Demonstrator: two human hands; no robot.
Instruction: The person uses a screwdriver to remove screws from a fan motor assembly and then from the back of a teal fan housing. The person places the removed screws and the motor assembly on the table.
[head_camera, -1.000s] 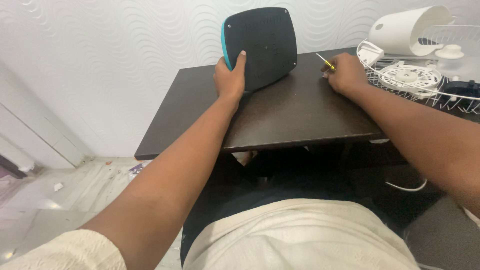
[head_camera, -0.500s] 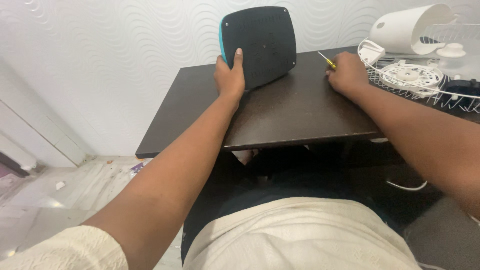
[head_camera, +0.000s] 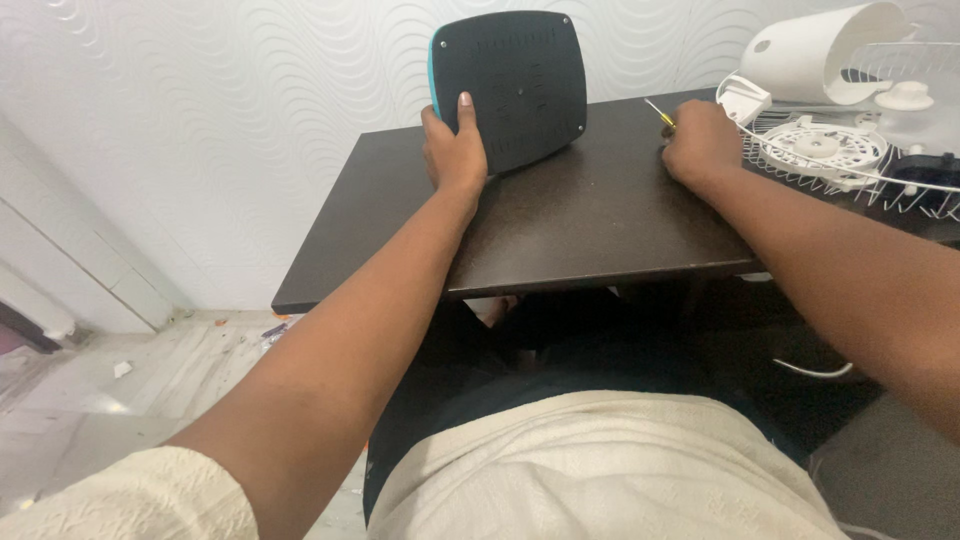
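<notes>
The left hand (head_camera: 455, 150) gripped one panel (head_camera: 512, 85), a rounded-square slab of matte black plastic with a teal rim along its left edge. The thumb lay flat up its dark face and the fingers wrapped behind the rim. The panel stood on its lower edge at the back of the table (head_camera: 560, 225), tilted, close to the wall (head_camera: 200, 120). Small screw holes showed at three of its corners and faint rows of slots crossed its face.

The right hand (head_camera: 703, 142) was closed around one screwdriver (head_camera: 659, 113), a thin metal shaft with a yellow handle jutting from the knuckles; the hand rested on the tabletop, well apart from the panel.

The table was one smooth, dark brown board with a dull sheen. To its right lay one white wire grille (head_camera: 850, 165), one white plastic disc (head_camera: 825, 145) with radial slots on it, and one glossy white housing (head_camera: 815, 55), cylindrical. The wall carried a white embossed wave pattern.
</notes>
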